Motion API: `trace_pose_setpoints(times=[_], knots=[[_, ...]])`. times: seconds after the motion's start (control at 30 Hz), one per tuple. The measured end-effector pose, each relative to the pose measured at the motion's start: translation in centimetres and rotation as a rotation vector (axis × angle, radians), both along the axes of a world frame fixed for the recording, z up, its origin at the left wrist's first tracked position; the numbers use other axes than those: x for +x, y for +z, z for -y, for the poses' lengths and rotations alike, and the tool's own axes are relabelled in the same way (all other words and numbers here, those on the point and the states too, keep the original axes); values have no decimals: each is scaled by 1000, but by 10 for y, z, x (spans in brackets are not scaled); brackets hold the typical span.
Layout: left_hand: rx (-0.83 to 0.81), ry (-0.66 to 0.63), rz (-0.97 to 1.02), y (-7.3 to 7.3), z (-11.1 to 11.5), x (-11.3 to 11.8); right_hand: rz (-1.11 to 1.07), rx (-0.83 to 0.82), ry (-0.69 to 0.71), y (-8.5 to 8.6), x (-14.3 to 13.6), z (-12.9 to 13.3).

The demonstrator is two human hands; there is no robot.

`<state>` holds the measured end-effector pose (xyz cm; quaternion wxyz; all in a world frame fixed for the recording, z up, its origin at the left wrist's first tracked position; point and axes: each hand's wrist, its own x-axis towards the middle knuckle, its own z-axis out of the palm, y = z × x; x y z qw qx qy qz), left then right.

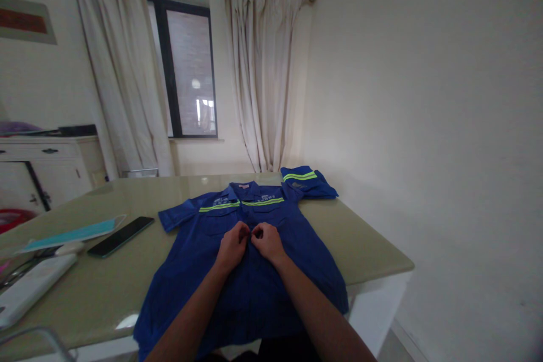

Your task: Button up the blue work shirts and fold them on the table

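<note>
A blue short-sleeved work shirt (203, 260) with a yellow-green reflective chest stripe is spread front up, its collar at the far side. Both my hands meet at its front placket, just below the chest stripe. My left hand (234, 243) pinches the placket cloth from the left. Close beside it, my right hand (266, 240) pinches the other edge, fingertips almost touching the left ones. Any button between the fingers is too small to make out. The shirt's lower hem hangs toward me over the near table edge.
A folded blue garment (311, 182) with the same stripe lies at the table's far right corner. On the left of the table (365, 243) are a black phone (121, 236), a light blue face mask (72, 235) and a white box-like device (38, 288). A wall rises at right.
</note>
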<state>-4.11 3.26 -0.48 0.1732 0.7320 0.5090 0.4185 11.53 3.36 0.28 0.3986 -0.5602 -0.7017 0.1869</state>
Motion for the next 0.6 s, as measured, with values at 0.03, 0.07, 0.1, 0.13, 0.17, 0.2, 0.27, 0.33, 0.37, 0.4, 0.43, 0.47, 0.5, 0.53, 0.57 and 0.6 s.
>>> trace_pose_setpoints(times=[0.03, 0.07, 0.1, 0.13, 0.17, 0.2, 0.27, 0.33, 0.37, 0.4, 0.43, 0.47, 0.5, 0.53, 0.57, 0.6], knots=[[3, 7, 6, 0, 0, 1, 7, 3, -4, 0, 0, 0], [6, 12, 13, 1, 0, 1, 14, 7, -8, -1, 0, 0], [8, 15, 21, 1, 0, 2, 19, 11, -11, -1, -1, 1], [9, 15, 31, 2, 1, 3, 22, 16, -12, -2, -1, 1], [8, 11, 41, 2, 1, 3, 23, 22, -10, -2, -1, 1], [4, 8, 53, 3, 2, 4, 24, 29, -9, -2, -1, 1], [-8, 9, 74, 4, 3, 5, 28, 42, -6, -2, -1, 1], [-19, 10, 90, 4, 3, 4, 37, 41, -8, -2, -1, 1], [-23, 9, 96, 4, 3, 4, 43, 35, -11, -1, -1, 2], [-25, 6, 101, 4, 2, 3, 48, 28, -13, -1, -1, 2], [-26, 2, 105, 3, 2, 3, 51, 22, -14, -1, -1, 2], [-28, 0, 108, 3, 1, 3, 54, 19, -16, -1, -1, 2], [-30, 1, 109, 2, 1, 2, 57, 19, -17, -1, -1, 3], [-31, 2, 109, 2, 0, 2, 62, 26, -19, 0, -1, 3], [-31, 3, 109, 1, 0, 2, 68, 33, -20, 0, -1, 3], [-30, 5, 109, 1, 0, 3, 77, 40, -20, 0, -2, 4]])
